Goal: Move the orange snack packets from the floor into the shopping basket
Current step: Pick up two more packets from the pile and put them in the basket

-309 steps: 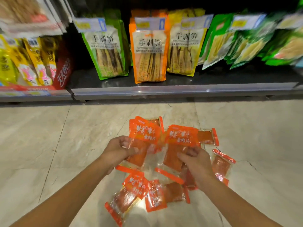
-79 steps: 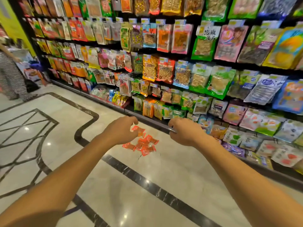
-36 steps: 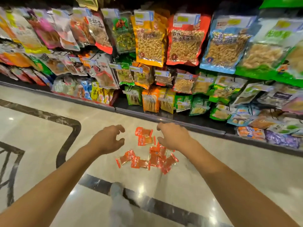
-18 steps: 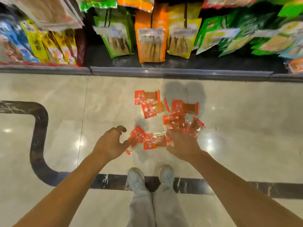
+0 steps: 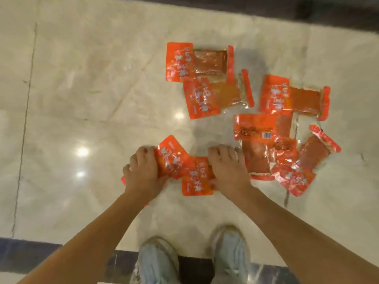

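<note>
Orange packets [image 5: 246,111] lie scattered on the pale floor [image 5: 82,89] ahead of our shoes [image 5: 227,255]. Our left hand [image 5: 143,177] closes on one near packet [image 5: 172,156]; our right hand [image 5: 227,169] presses, fingers bent, on the overlapping packet [image 5: 196,177]. We should slide both together, pinch firmly since the film looks slippery, then lift. No basket is in view

The marble floor [image 5: 86,95] lies bare left of the scattered orange snack packets [image 5: 266,124], giving open passage there. Within the scatter, packets overlap on the right side; a bare gap of floor runs through its middle. Nearer the person than the packets, two pale shoes [image 5: 196,259] stand, blocking that approach.
</note>
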A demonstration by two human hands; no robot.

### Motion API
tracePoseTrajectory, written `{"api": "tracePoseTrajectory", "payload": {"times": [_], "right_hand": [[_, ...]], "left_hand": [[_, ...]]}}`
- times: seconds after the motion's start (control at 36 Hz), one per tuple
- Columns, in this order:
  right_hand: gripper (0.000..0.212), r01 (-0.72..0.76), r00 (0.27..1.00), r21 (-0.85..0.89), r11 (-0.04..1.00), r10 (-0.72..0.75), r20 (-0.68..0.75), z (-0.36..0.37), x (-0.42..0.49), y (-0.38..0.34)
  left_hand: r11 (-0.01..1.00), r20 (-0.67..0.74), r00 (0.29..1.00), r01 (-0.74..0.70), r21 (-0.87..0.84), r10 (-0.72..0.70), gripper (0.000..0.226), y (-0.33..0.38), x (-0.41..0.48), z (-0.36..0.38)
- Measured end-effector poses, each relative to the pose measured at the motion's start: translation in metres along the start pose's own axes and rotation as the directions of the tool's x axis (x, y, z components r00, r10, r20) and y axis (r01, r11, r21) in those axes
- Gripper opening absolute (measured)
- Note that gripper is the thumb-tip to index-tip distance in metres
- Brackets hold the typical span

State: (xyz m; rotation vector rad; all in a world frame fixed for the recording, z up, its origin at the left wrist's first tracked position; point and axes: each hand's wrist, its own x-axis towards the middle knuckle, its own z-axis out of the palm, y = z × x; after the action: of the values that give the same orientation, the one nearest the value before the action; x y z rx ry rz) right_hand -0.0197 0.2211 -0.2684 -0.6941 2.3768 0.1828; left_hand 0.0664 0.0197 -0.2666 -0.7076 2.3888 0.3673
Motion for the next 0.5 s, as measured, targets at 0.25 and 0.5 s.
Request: {"api": "tracePoseTrajectory", "payload": {"times": [0.25,0.5], "right_hand": [[0.056,-0.094,0.979,0.265,0.96,0.04,0.202,-0.01,-0.012,-0.001],[0.011,-0.199,0.979,0.713,0.672,0.175,0.108,-0.134,-0.082,0.017]], "left_hand": [[0.935,0.115,0.975,0.217,-0.281,-0.192,0.043,-0.012,0.003,0.007],[0.607,0.14,0.98,0.199,-0.769,-0.143,0.032,0.007,-0.073,-0.13]]}}
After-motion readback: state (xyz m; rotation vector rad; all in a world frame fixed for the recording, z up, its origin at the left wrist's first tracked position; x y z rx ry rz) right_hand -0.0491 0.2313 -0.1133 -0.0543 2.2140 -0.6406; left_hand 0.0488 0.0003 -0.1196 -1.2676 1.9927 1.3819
